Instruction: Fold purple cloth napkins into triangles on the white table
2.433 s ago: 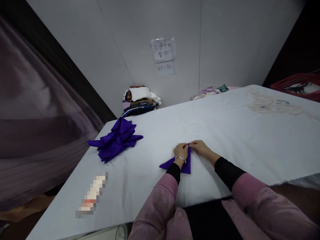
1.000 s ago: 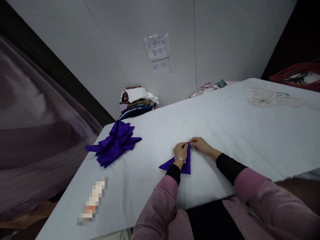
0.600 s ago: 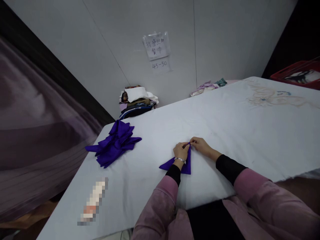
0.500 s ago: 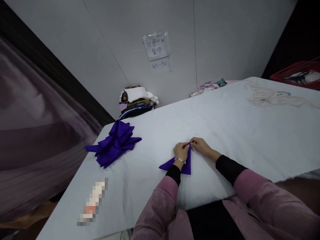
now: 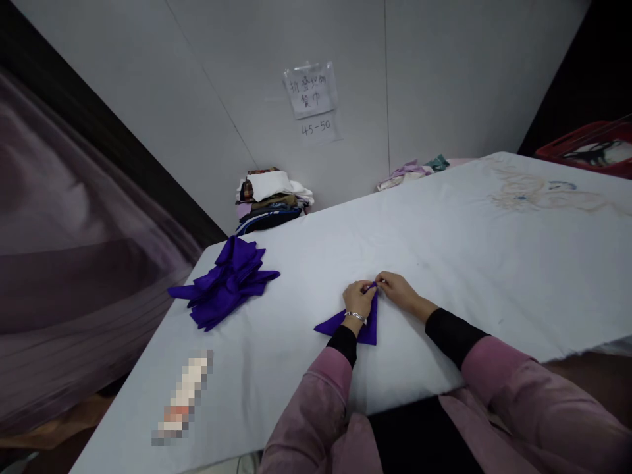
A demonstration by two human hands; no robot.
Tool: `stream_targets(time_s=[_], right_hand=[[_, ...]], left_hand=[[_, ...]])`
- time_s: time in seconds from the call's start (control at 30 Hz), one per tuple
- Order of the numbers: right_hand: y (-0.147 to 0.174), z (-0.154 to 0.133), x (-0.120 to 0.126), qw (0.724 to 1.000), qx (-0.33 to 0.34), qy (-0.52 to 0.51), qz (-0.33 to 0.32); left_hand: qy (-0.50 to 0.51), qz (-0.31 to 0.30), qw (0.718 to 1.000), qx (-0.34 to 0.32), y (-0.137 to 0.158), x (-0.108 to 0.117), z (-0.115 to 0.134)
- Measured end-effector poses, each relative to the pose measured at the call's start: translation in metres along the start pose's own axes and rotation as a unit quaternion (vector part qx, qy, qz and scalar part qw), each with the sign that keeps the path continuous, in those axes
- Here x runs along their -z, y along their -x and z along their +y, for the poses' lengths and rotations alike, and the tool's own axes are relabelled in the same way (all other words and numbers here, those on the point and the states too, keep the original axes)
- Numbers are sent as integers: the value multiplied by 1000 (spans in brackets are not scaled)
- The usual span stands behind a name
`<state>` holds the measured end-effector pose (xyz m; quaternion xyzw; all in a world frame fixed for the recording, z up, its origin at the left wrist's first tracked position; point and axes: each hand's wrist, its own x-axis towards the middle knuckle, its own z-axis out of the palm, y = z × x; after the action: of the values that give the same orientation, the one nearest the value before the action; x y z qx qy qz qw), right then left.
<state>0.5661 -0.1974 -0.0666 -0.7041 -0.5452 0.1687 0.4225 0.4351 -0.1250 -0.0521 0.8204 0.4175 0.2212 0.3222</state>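
A purple cloth napkin [image 5: 368, 334] lies on the white-covered table in front of me, folded into a triangular shape with its peak pointing away from me. My left hand [image 5: 358, 299], with a silver bracelet at the wrist, rests over the napkin's left side and pinches it near the peak. From the right, my right hand [image 5: 394, 288] pinches the tip of the same peak between thumb and fingers. Part of the napkin is hidden under my left hand. Farther left, a loose heap of purple napkins [image 5: 227, 283] lies with its corners sticking out.
A pixelated long object [image 5: 185, 398] lies at the table's near left. Folded fabrics [image 5: 271, 197] are stacked beyond the far edge, with more cloths [image 5: 412, 172] to their right. A red basket [image 5: 587, 148] stands at far right. Handwritten paper [image 5: 311, 92] hangs on the wall.
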Motion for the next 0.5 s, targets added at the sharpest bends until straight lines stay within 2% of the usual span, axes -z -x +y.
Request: stream_targets(time_s=[0.5], right_hand=[[2,1,-1,1000,10,8,1]], left_hand=[[19,-17,1000,12,-2,-2,-3]])
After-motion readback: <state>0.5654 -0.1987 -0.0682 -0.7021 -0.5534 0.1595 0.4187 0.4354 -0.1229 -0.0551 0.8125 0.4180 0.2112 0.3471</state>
